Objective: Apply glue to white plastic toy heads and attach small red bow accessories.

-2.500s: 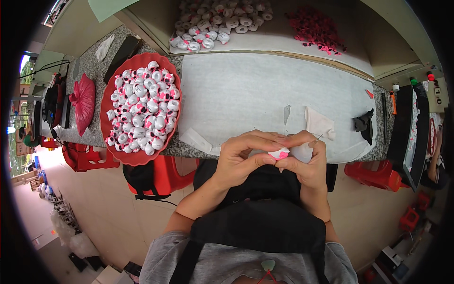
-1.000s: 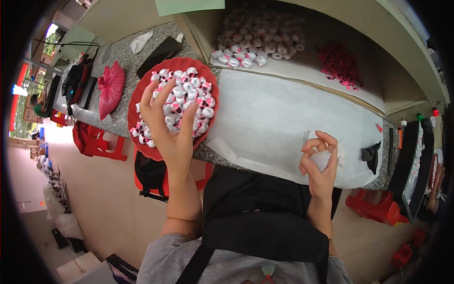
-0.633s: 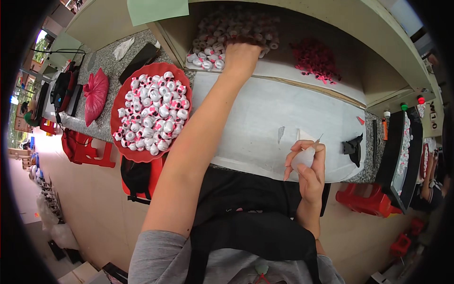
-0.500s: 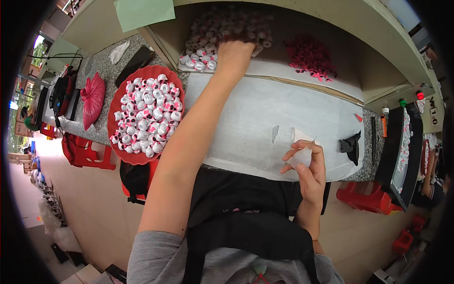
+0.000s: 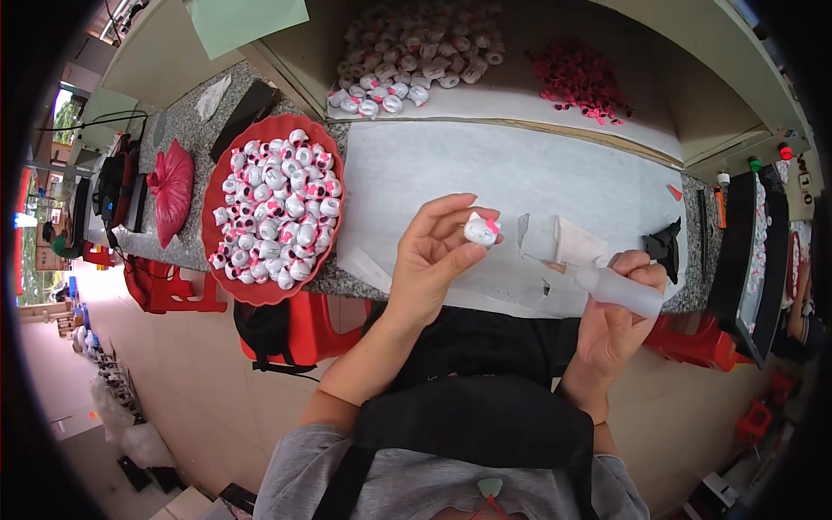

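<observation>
- While the left hand [image 5: 436,260] holds up a small white head [image 5: 479,230] with a pink patch, its thumb and fingers pinched on it, the right hand [image 5: 620,316] has its fingers wrapped around a cloudy squeeze bottle [image 5: 617,289].
- From the right fingers, the bottle's thin needle [image 5: 544,262] points back toward the left fingertips, apart from the white head.
- Under the fingers and beyond them I can see a white sheet [image 5: 416,169].
- Between the two hands, a little beyond the right fingers, lies a pale folded piece [image 5: 579,241]; cloth or paper, I can't tell.
- Near the right fingers, on their far right side, sits a crumpled black scrap [image 5: 664,247].
- Well left of the left fingers stands a red bowl [image 5: 256,295], heaped with similar white-and-pink heads [image 5: 276,204].
- Farther left of the fingers is a knotted pink bag [image 5: 173,198].
- Well beyond the fingers, a shelf [image 5: 555,130] carries white pieces [image 5: 416,43] and, to their right, pink bits [image 5: 582,78].
</observation>
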Demonstrator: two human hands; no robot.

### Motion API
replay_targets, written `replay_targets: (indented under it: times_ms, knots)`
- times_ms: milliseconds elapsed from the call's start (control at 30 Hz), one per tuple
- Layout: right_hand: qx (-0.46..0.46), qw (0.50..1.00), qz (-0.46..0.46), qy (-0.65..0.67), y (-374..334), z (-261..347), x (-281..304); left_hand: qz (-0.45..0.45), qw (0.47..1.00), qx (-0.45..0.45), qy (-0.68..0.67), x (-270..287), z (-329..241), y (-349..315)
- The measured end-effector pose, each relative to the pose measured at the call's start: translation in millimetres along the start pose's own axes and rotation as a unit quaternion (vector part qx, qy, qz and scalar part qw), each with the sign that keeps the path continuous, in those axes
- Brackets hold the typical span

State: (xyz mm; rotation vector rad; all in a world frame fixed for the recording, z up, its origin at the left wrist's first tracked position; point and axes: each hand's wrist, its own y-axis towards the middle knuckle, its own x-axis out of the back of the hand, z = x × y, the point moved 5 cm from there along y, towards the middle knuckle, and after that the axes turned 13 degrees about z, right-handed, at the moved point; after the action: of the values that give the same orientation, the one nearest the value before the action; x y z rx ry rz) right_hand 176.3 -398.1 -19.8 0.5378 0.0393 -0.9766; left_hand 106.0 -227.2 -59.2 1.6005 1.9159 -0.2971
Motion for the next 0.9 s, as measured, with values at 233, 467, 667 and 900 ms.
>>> replay_targets:
  times_ms: [233, 467, 667, 900]
  knots:
    - [0.115, 0.983, 0.057, -0.134, -8, 14, -33, 0.001, 1.0, 0.009, 0.015, -2, 5, -19]
    - [0.157, 0.964, 0.116, -0.18, -14, 18, -50, 0.0, 1.0, 0.012, 0.022, 0, 0, -23]
    - [0.158, 0.964, 0.118, -0.181, -14, 17, -54, 0.005, 1.0, 0.019, 0.005, 0, 2, -24]
    - [0.152, 0.961, 0.127, -0.195, -15, 18, -56, 0.01, 1.0, 0.021, -0.005, -1, 3, -23]
